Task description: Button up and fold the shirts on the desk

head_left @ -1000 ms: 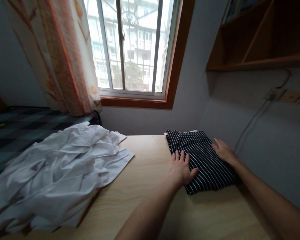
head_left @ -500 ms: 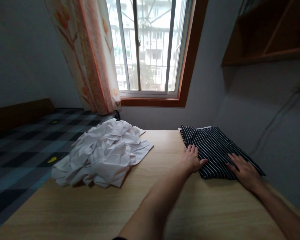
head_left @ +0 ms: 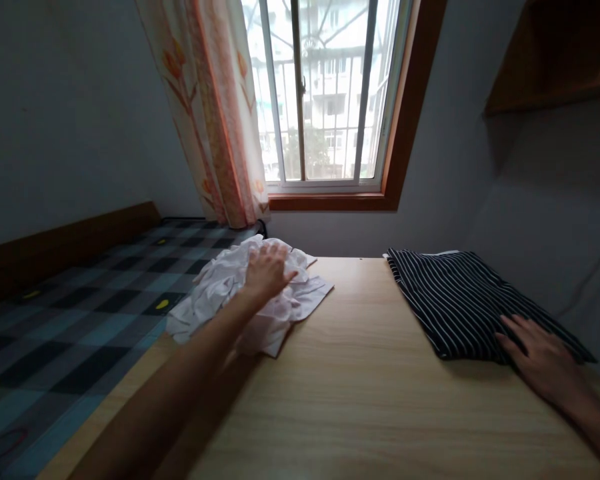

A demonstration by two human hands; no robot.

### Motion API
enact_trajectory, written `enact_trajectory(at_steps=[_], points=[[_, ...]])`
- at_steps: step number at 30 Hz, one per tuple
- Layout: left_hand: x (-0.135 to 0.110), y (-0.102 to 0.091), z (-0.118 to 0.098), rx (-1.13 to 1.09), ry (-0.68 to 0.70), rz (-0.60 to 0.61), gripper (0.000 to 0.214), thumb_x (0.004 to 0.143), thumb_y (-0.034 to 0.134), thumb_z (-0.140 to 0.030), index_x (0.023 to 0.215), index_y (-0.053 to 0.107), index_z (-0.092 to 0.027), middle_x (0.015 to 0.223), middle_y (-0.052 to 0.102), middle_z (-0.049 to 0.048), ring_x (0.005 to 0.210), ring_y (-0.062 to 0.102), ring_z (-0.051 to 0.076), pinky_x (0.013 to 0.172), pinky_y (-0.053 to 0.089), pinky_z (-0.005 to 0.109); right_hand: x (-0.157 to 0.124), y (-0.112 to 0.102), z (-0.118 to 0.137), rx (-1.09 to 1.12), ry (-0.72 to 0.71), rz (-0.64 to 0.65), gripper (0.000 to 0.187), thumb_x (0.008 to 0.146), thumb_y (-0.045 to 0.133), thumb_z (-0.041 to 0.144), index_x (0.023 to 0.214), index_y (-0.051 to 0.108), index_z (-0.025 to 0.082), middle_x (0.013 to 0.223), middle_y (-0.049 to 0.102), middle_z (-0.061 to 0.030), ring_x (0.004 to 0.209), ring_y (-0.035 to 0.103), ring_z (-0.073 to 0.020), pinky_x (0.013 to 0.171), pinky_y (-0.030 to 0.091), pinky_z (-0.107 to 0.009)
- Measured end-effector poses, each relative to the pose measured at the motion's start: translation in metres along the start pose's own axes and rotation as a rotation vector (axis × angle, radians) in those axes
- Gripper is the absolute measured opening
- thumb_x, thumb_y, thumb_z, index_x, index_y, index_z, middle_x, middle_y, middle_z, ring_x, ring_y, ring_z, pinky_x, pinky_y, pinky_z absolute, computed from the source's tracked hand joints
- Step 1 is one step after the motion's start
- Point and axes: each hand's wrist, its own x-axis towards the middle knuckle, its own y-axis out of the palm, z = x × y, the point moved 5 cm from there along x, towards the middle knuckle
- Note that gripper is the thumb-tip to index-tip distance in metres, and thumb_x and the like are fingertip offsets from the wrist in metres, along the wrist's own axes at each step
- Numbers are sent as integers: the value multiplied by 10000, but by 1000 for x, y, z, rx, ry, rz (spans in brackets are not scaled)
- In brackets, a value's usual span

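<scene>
A crumpled white garment lies in a heap at the far left of the wooden table. My left hand rests on top of it, fingers bent down into the cloth. A folded dark garment with thin white stripes lies at the far right of the table. Flat at that garment's near edge lies my right hand, fingers stretched out and slightly apart, fingertips on the cloth.
A bed with a blue and black checked cover runs along the table's left side. Behind the table are a window with an orange patterned curtain, and a wooden shelf on the right wall.
My left hand left the striped garment and crossed to the white heap at the left. My right hand slid back to the striped garment's near edge. The view swung left.
</scene>
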Motion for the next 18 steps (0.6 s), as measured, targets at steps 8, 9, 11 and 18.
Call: enact_trajectory(at_steps=[8,9,11,18], points=[[-30,21,93,-290,-299,99,286,785,641,-384,609,548,-178,606,553,42,791,611,271,838,438,484,-2,-40,83,85,-158,-157,522,916,323,508,1224,585,177,1386,500,-168,1362,377,-351,1108,312,-539],[-30,17,89,-309,-310,24,261,818,604,-358,629,554,-186,612,554,40,773,603,255,829,440,462,-4,-45,93,104,-163,-169,500,918,337,494,1219,587,182,1382,502,-164,1359,380,-350,1109,310,-544],[-28,2,77,-348,-338,-148,222,884,509,-312,702,578,-206,677,586,51,759,591,236,809,440,428,-8,-55,113,155,-177,-191,458,918,369,470,1207,591,192,1370,507,-156,1350,391,-346,1113,307,-545],[-17,-53,-38,-830,-136,-294,211,865,416,-181,747,592,-174,715,618,16,693,557,168,684,439,293,-26,-57,193,689,-158,-36,384,883,530,433,1224,562,260,1309,542,-111,1211,535,-311,1001,474,-495]])
